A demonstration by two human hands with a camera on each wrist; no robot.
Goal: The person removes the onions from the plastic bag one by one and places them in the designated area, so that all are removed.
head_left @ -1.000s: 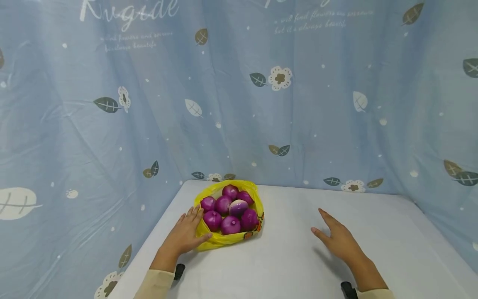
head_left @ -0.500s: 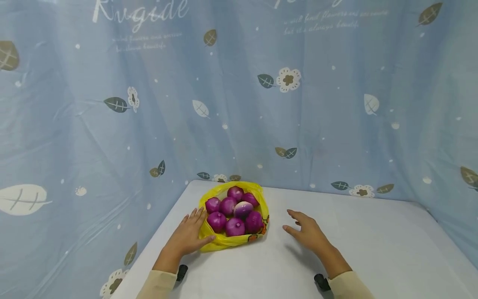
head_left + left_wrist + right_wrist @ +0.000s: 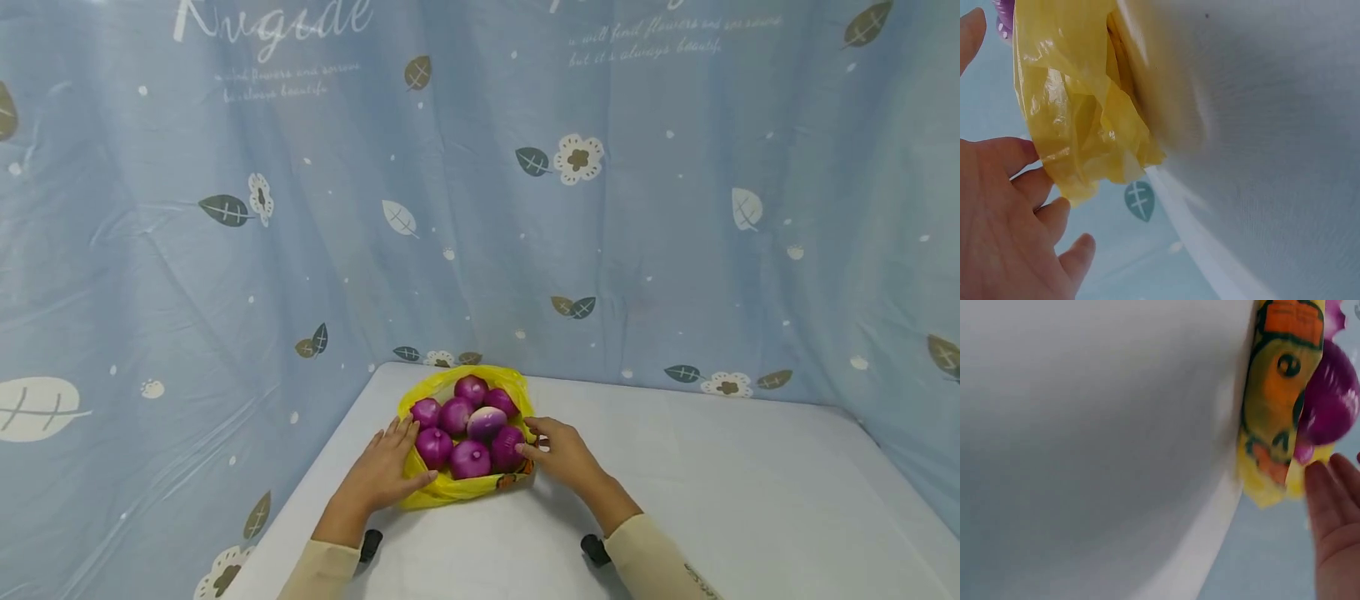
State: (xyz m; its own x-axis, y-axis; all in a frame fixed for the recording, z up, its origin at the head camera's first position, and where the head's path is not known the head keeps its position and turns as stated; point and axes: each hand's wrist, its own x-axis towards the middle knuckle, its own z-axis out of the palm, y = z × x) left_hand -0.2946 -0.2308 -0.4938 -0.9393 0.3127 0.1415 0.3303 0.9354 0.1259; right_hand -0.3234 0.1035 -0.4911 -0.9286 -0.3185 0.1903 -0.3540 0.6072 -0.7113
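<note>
Yellow plastic bag (image 3: 442, 498): one, mouth rolled open and facing up, standing toward the back left of the white worktop (image 3: 697, 483). Orange printed figures on the wall by my right side.

Contents: seven purple onions (image 3: 470, 459), by their look, and one two-tone piece (image 3: 486, 423), pale above and purple below, lying among them. All eight sit inside the bag.

Left grip (image 3: 381, 471): spread wide, thumb apart from the fingers, which lie against the bag's left wall. Nothing clasped.

Right grip (image 3: 566, 454): at the bag's right rim, thumb and fingers parted in a moderate gap, thumb tip beside the near-right onion (image 3: 507, 449). Holding nothing that I can make out; whether the tips touch onion or plastic, I cannot tell.

Step in hand, as I judge it: left side steadying the bag, right side reaching in at the rim for the nearest onion.

Next move, as I judge it: would call for my thumb and fingers to pass inside the rim and close about the onion's sides, leaving the thin plastic free, while my left keeps the wall from dragging.
</note>
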